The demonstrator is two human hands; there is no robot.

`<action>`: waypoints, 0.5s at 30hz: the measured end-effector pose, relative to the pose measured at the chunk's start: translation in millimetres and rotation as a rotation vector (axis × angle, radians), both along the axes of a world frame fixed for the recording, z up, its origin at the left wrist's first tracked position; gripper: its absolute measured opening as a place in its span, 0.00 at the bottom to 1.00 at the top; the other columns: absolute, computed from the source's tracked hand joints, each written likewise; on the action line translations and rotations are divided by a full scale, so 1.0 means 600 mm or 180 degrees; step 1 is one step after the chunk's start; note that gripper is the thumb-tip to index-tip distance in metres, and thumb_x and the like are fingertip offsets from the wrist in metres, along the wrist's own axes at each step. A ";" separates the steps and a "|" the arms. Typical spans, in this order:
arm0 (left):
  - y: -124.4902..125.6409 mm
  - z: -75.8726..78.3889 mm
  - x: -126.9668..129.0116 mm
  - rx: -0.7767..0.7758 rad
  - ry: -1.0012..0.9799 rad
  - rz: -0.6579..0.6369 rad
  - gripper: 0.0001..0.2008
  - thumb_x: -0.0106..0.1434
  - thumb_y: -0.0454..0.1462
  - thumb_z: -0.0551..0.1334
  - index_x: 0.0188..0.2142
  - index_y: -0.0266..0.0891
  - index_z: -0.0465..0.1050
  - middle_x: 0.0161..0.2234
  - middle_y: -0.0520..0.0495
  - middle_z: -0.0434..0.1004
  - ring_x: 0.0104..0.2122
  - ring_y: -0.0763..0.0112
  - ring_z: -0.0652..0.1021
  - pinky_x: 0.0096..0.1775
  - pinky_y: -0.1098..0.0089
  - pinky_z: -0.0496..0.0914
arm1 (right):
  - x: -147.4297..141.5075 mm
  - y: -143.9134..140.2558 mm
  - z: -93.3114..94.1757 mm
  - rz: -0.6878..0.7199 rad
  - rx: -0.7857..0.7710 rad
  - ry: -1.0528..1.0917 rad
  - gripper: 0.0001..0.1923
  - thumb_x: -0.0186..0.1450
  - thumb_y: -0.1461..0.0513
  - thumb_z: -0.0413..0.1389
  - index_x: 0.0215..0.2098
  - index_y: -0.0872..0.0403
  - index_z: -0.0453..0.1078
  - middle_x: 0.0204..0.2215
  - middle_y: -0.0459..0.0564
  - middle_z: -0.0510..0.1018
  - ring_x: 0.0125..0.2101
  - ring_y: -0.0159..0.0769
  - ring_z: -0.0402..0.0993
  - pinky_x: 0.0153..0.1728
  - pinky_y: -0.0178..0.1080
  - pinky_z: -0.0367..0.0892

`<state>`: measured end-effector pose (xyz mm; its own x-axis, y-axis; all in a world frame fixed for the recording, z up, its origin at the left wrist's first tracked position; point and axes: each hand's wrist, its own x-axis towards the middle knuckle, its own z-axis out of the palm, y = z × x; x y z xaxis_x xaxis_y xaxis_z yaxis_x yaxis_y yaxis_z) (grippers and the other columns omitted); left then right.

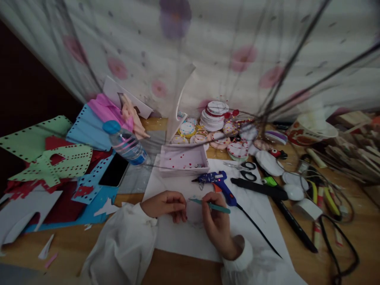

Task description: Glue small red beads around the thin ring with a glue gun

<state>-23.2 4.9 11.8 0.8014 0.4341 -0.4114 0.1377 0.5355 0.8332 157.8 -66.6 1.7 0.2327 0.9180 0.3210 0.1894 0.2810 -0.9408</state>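
A careless reach by the right hand [217, 223], pinching a green tool [221, 208], could knock the nearby glue gun [226, 190]; whether the curled left hand [164, 204] holds anything is unclear.

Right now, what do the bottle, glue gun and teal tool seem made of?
Bottle: probably glossy plastic, being see-through with highlights. Glue gun: likely smooth plastic, given its evenly blue handle. Teal tool: smooth, evenly coloured; possibly plastic or painted metal.

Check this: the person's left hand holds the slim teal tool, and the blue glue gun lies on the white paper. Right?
No: the head view shows the right hand holding the slim teal tool. The blue glue gun does lie on the white paper.
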 end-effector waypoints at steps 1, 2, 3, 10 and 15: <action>0.000 0.000 0.000 -0.0002 -0.0007 0.0003 0.16 0.58 0.47 0.64 0.31 0.34 0.68 0.28 0.47 0.78 0.23 0.76 0.75 0.27 0.73 0.68 | 0.000 0.000 -0.001 0.0013 -0.0009 -0.0021 0.06 0.65 0.68 0.48 0.35 0.50 0.62 0.27 0.43 0.64 0.25 0.29 0.60 0.24 0.31 0.59; 0.000 0.001 0.000 0.0000 -0.0009 0.0003 0.16 0.57 0.47 0.64 0.31 0.34 0.68 0.28 0.47 0.78 0.23 0.76 0.75 0.27 0.73 0.68 | 0.000 0.000 -0.002 0.0022 -0.0013 -0.0045 0.06 0.65 0.68 0.48 0.35 0.50 0.62 0.28 0.43 0.64 0.25 0.29 0.61 0.24 0.31 0.59; 0.000 0.002 0.000 0.0003 -0.0004 -0.0001 0.16 0.57 0.47 0.64 0.31 0.34 0.68 0.28 0.47 0.78 0.23 0.75 0.75 0.28 0.73 0.68 | 0.000 0.000 -0.003 0.0024 -0.0005 -0.0066 0.06 0.65 0.68 0.48 0.35 0.50 0.62 0.28 0.43 0.64 0.26 0.29 0.61 0.25 0.31 0.60; 0.000 0.007 0.000 0.0004 -0.0009 -0.0010 0.17 0.57 0.47 0.65 0.31 0.33 0.70 0.29 0.46 0.77 0.25 0.76 0.75 0.29 0.73 0.68 | 0.003 -0.001 -0.006 0.0006 0.0014 -0.0160 0.07 0.64 0.69 0.49 0.36 0.50 0.62 0.29 0.43 0.65 0.28 0.30 0.62 0.28 0.32 0.61; 0.000 0.001 -0.001 0.0015 -0.0027 0.0006 0.17 0.57 0.47 0.65 0.31 0.33 0.69 0.29 0.46 0.77 0.24 0.77 0.75 0.28 0.74 0.68 | -0.001 0.003 -0.001 -0.0072 0.0012 -0.0034 0.06 0.65 0.68 0.48 0.35 0.50 0.62 0.28 0.43 0.65 0.26 0.29 0.63 0.26 0.31 0.61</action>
